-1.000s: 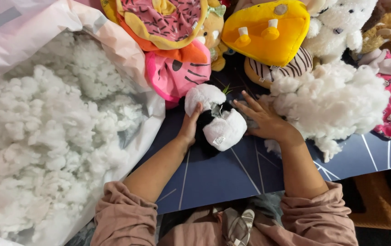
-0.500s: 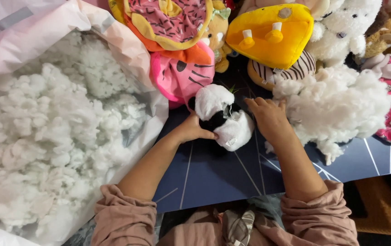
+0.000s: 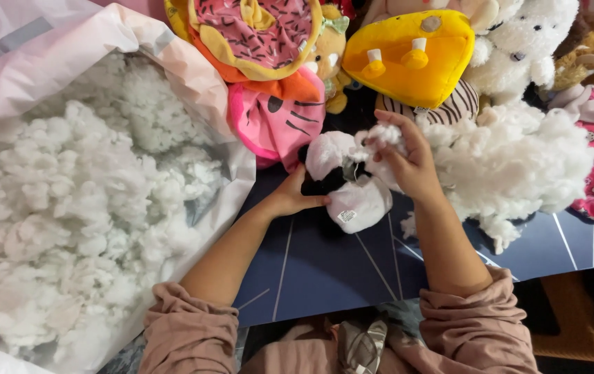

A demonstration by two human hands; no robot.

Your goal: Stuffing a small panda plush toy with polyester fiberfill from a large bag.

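While the left hand (image 3: 291,199) grips the black-and-white plush toy (image 3: 349,187) at table centre, the right hand (image 3: 408,163) pinches a tuft of stuffing (image 3: 385,135) closed-fingered at the toy's one o'clock. Loose fill pile (image 3: 518,163) at three o'clock, big bag of stuffing (image 3: 68,201) at nine. Toy looks partly filled; opening not yet closed.
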